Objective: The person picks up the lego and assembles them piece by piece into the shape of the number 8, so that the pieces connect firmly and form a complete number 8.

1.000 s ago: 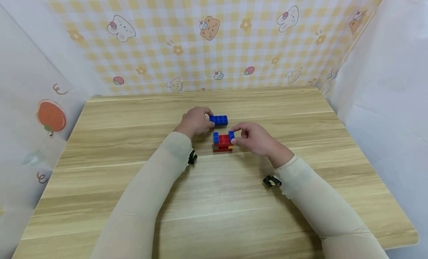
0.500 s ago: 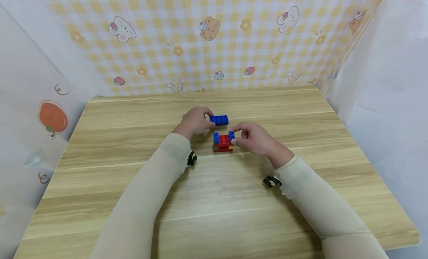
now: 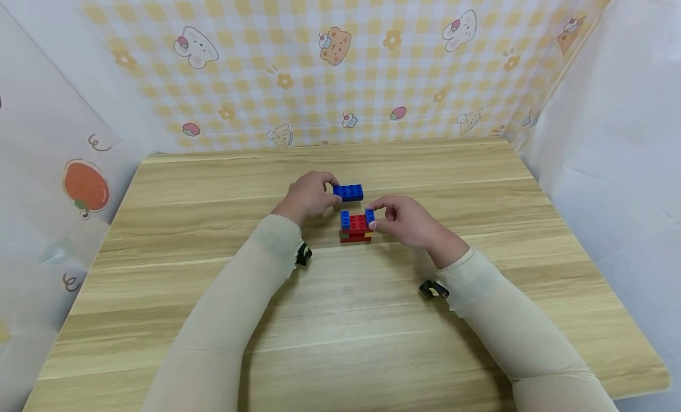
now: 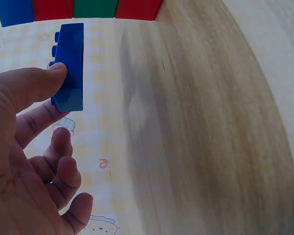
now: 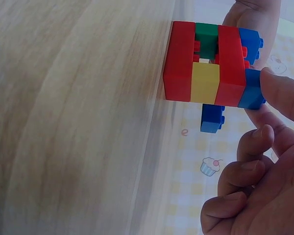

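A stack of toy building bricks (image 3: 357, 223) stands on the table: red at the bottom, green and yellow bricks with a gap between them, red above, and a small blue brick at each top end. My right hand (image 3: 407, 223) pinches the right-hand small blue brick (image 5: 253, 89) between thumb and forefinger, its other fingers curled in the right wrist view. Behind the stack, my left hand (image 3: 310, 193) holds a longer blue brick (image 4: 72, 68) by its left end with thumb and forefinger. This brick has two rows of studs, facing up in the head view.
The wood-grain table (image 3: 340, 341) runs back to a yellow checked cloth (image 3: 298, 57) with cartoon prints. White sheeting (image 3: 628, 134) hangs along the sides. A small black device (image 3: 433, 289) sits at each wrist.
Almost nothing differs; both hands keep their grip on the same blue bricks in nearly the same places. The whole head view has shifted very slightly.
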A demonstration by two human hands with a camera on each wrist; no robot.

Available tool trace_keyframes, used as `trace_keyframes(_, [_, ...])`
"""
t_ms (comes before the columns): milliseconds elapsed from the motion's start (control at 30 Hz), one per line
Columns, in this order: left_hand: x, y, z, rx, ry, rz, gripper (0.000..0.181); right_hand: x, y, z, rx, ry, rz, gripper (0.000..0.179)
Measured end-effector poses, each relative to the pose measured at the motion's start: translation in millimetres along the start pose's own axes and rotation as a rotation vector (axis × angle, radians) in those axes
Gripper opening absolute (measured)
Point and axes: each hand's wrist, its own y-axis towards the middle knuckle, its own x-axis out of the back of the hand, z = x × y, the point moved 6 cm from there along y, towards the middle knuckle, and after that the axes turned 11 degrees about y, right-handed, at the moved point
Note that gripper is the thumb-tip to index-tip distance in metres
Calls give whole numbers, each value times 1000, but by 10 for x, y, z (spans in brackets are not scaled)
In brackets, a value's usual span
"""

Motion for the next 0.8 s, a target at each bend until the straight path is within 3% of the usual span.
trace_keyframes(800, [57,-119,-35,-86,43,-26,40,-10,-12,21,-7,12,1,32])
